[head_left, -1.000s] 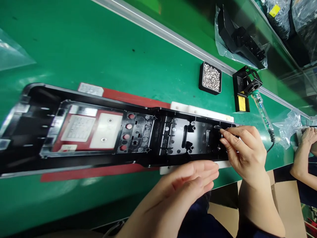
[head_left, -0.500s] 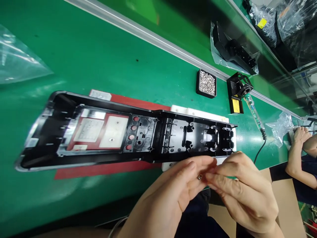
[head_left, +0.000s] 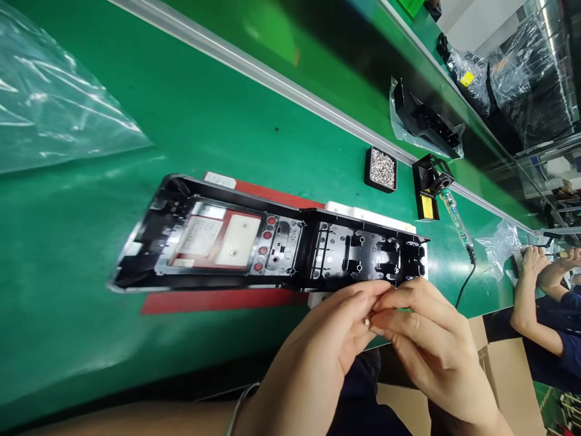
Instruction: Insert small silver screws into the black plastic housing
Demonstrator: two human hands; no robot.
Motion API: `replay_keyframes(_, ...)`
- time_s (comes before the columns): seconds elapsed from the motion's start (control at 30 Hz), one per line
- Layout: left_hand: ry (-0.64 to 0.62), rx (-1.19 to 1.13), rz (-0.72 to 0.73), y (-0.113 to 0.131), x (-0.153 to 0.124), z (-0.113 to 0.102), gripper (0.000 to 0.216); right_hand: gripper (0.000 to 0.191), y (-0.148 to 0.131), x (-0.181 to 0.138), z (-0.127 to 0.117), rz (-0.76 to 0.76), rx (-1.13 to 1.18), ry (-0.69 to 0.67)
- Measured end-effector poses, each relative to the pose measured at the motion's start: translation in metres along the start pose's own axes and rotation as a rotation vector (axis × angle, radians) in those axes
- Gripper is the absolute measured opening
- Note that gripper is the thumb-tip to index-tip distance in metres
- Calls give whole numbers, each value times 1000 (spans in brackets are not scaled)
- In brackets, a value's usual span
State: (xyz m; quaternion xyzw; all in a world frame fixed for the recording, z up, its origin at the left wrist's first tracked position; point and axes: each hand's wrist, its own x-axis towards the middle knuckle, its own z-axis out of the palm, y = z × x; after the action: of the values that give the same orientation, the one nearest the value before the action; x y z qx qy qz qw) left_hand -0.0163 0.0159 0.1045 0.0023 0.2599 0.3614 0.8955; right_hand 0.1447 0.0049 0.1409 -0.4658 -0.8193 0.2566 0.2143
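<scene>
A long black plastic housing lies with its hollow side up, showing ribs, posts and a rectangular window. In front of its right end, my left hand is cupped, fingers curled around a small silver metal piece. My right hand meets it there, thumb and fingers pinched together beside that piece. Whatever lies between the right fingertips is hidden. Behind the housing stands a small black box filled with similar silver pieces.
Red and white fixture parts, including a red board, sit beneath the housing. A soldering iron rests in its black stand. Clear plastic bags lie at left. A bagged black part lies behind the rail. Another person's arms are at right.
The view has shifted, so the housing appears farther right and smaller. Both hands stay together at the small metal piece, the right fingertips slightly closer to it.
</scene>
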Motion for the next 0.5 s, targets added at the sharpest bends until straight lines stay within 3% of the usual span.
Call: replay_keyframes(0.5, 25, -74, 37, -1, 0, 2, 21, 24, 3, 4, -4, 0, -15, -13)
